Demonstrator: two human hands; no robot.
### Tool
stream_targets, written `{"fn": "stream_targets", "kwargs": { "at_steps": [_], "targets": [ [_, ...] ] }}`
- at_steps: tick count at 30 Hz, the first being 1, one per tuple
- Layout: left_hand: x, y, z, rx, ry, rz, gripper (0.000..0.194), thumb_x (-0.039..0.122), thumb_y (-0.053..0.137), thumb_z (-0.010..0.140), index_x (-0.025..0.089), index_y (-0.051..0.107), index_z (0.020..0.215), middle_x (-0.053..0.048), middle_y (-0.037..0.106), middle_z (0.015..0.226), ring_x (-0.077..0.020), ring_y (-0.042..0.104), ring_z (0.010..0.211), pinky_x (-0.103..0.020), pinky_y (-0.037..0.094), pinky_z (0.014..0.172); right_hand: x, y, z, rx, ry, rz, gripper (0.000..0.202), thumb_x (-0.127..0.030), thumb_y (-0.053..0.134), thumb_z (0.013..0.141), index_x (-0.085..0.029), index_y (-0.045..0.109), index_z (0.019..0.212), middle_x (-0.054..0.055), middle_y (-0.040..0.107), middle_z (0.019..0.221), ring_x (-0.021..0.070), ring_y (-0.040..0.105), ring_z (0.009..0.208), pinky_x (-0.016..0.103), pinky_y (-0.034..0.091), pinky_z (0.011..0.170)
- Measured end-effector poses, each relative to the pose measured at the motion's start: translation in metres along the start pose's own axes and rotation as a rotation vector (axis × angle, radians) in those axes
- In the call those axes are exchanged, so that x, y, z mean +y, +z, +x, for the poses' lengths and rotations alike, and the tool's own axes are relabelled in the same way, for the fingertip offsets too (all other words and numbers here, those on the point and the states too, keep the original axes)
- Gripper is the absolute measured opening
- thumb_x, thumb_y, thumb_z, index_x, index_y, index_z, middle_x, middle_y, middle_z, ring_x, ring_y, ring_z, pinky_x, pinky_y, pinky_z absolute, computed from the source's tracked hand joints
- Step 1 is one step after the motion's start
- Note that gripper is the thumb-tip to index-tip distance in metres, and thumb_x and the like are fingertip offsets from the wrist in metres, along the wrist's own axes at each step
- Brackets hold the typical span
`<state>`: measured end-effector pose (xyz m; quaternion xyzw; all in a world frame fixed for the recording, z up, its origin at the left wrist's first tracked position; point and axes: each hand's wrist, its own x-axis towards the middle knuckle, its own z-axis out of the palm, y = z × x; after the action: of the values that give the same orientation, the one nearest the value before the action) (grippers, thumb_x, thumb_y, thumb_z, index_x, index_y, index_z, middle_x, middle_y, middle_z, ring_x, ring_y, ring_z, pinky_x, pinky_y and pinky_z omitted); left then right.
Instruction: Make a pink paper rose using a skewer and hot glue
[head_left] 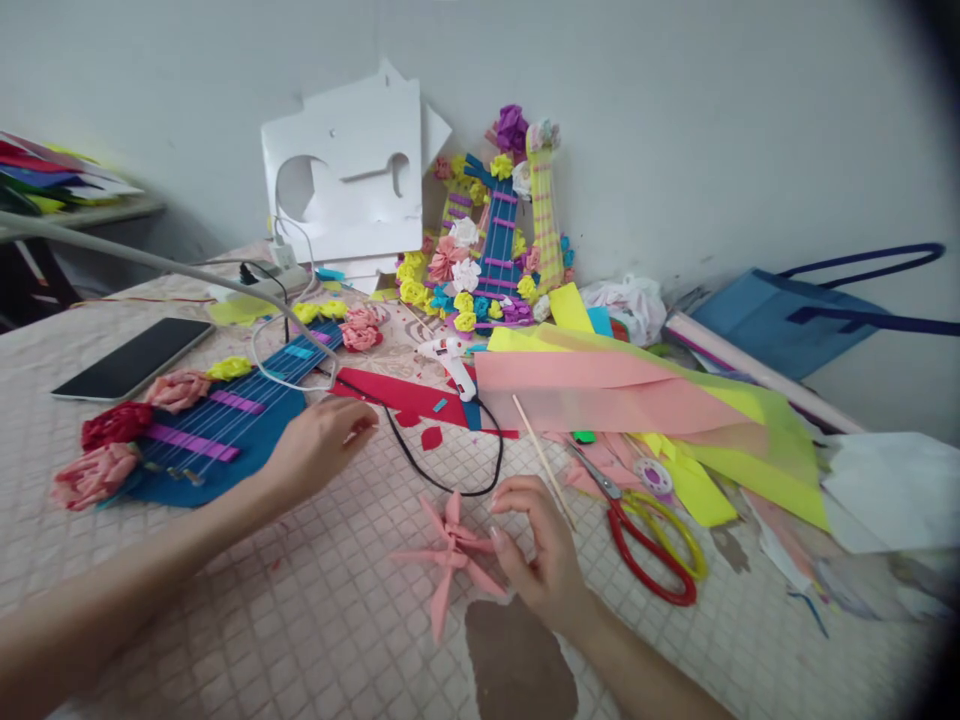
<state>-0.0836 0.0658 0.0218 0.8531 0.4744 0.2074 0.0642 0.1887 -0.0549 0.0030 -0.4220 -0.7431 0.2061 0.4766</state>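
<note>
Forearms [135,590] reach over worktop [315,640]. Right hand [544,555] sits beside pink paper flower [451,556], thumb and fingers parted, gripping nothing visible; thumb at petal tip, perhaps to steady it. Left hand [319,445] hangs near blue guitar [255,422], fingers loosely curled; cannot tell if holding anything. Glue gun [457,365] and scissors [615,497] lie aside, probably for easy reach. Flower lies on worktop, pointed folded petals spread starlike.

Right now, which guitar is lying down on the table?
The blue guitar beside your left hand; the others stand upright at the back of the table.
</note>
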Motion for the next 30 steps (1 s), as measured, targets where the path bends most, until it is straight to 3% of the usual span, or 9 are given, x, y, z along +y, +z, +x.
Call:
{"fn": "stream_targets", "kwargs": {
  "at_steps": [5,11,18,30],
  "targets": [
    [-0.028,0.005,0.022,0.040,-0.095,0.070,0.015,0.028,0.047,0.085,0.018,0.057,0.092,-0.009,0.058,0.102,-0.0217,0.058,0.083,-0.031,0.042,0.069,0.000,0.000,0.000,-0.019,0.008,0.003,0.021,-0.013,0.047,0.084,-0.022,0.050,0.103,0.007,0.052,0.100,0.0208,0.053,0.095,0.039,0.045,0.081],
    [-0.029,0.013,0.032,0.033,-0.126,-0.036,0.013,0.030,0.050,0.083,0.018,0.053,0.079,-0.004,0.056,0.090,-0.0158,0.054,0.069,-0.025,0.037,0.059,-0.002,-0.001,0.001,-0.042,0.016,-0.002,0.017,-0.013,0.046,0.084,-0.020,0.054,0.097,0.007,0.053,0.097,0.0198,0.054,0.092,0.036,0.046,0.079],
    [-0.043,0.016,0.038,0.149,-0.165,-0.246,0.012,0.030,0.046,0.083,0.018,0.050,0.080,0.001,0.056,0.067,-0.0136,0.052,0.061,-0.024,0.040,0.058,-0.003,-0.001,0.002,-0.039,0.017,0.010,0.016,-0.011,0.047,0.083,-0.020,0.055,0.094,0.006,0.053,0.095,0.0189,0.054,0.091,0.035,0.045,0.078],
    [-0.043,0.015,0.083,0.250,-0.183,-0.467,0.013,0.027,0.059,0.071,0.017,0.056,0.079,0.000,0.061,0.067,-0.0128,0.057,0.059,-0.023,0.045,0.055,-0.003,-0.001,0.003,-0.022,0.017,0.022,0.017,-0.010,0.048,0.083,-0.020,0.055,0.094,0.005,0.053,0.095,0.0175,0.054,0.090,0.032,0.045,0.078]
  ]
}}
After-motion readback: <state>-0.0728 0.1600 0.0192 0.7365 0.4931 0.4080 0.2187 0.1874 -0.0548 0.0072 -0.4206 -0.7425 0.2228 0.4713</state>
